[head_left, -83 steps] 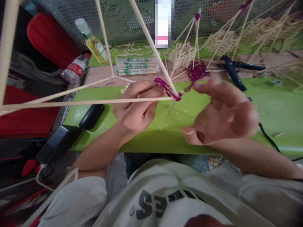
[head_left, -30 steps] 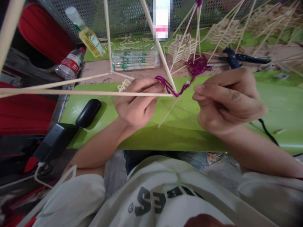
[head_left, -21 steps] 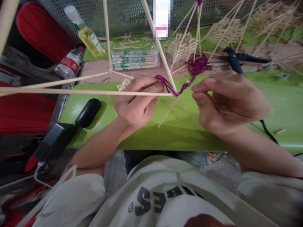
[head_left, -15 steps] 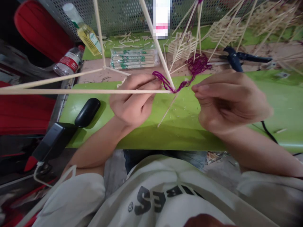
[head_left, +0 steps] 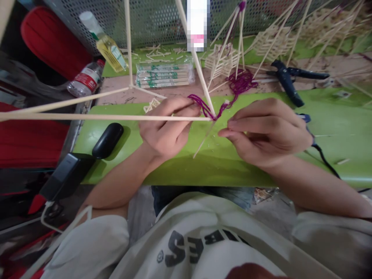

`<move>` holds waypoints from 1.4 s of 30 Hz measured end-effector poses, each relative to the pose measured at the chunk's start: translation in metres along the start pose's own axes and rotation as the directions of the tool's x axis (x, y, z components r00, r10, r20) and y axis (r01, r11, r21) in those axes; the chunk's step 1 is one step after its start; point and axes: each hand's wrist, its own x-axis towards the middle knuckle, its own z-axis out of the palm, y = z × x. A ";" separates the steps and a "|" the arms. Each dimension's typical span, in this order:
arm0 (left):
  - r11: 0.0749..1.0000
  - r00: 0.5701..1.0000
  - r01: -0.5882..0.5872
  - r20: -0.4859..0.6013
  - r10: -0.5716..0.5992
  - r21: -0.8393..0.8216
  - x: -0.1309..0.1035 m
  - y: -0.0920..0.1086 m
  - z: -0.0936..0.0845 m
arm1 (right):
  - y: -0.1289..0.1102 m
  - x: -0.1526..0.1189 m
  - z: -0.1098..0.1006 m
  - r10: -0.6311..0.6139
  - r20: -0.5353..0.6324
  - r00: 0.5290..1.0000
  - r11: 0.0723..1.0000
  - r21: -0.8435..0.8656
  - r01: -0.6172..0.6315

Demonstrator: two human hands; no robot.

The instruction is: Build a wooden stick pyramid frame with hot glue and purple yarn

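Note:
A frame of thin wooden sticks [head_left: 116,117] reaches in from the left and top, and its corner stands between my hands. Purple yarn [head_left: 200,101] is looped round that corner. My left hand [head_left: 168,126] is closed on the yarn loop, with its fingers behind the lower stick. Right of the corner is my right hand [head_left: 267,131], its thumb and index finger slightly apart, with nothing visible between them. From the corner the yarn trails back to a tangled purple pile [head_left: 241,82]. A thin stick [head_left: 203,141] slants down below the corner.
Behind lie a packet of sticks [head_left: 164,74], dark blue pliers [head_left: 287,79] and stick structures [head_left: 222,60]. At the left are an oil bottle [head_left: 112,50], a plastic bottle [head_left: 87,79], a black case [head_left: 107,140] and a dark box [head_left: 65,176]. A blue tool with a black cord is partly behind my right hand.
My right hand has moved left and its thumb and index finger have parted slightly. The stick frame's corner and my left hand have shifted slightly right and down in view.

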 end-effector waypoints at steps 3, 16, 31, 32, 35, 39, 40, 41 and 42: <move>1.000 0.999 0.013 0.043 -0.013 -0.015 -0.002 0.003 -0.004 | -0.001 0.001 0.001 -0.015 -0.001 1.000 1.000 0.010 0.015; 0.997 0.996 0.006 0.083 -0.012 0.071 -0.004 0.007 -0.005 | -0.012 -0.001 0.006 0.029 -0.032 0.999 0.999 -0.023 -0.030; 0.997 0.999 -0.025 -0.027 0.027 0.069 0.011 -0.026 -0.015 | 0.014 -0.006 0.020 0.192 -0.218 0.957 0.981 0.046 -0.186; 0.994 0.998 -0.054 -0.016 0.056 0.099 0.010 -0.032 -0.018 | 0.018 -0.007 0.021 0.212 -0.195 0.957 0.977 0.063 -0.204; 0.978 0.996 -0.088 0.003 0.089 0.187 0.007 -0.047 -0.025 | 0.028 -0.013 0.023 0.264 0.041 0.964 0.962 0.062 -0.267; 0.983 0.999 -0.026 -0.036 0.033 0.184 0.007 -0.053 -0.028 | 0.035 -0.024 0.037 0.299 0.435 0.850 0.943 0.004 -0.333; 0.984 0.997 -0.059 -0.040 0.067 0.167 0.009 -0.052 -0.028 | 0.035 -0.026 0.044 0.301 0.516 0.802 0.943 -0.036 -0.330; 0.982 0.992 -0.106 -0.050 0.115 0.157 0.010 -0.051 -0.027 | 0.034 -0.027 0.051 0.315 0.594 0.740 0.940 -0.092 -0.327; 0.977 0.986 -0.142 -0.059 0.153 0.160 0.012 -0.050 -0.027 | 0.033 -0.029 0.058 0.329 0.666 0.669 0.938 -0.148 -0.313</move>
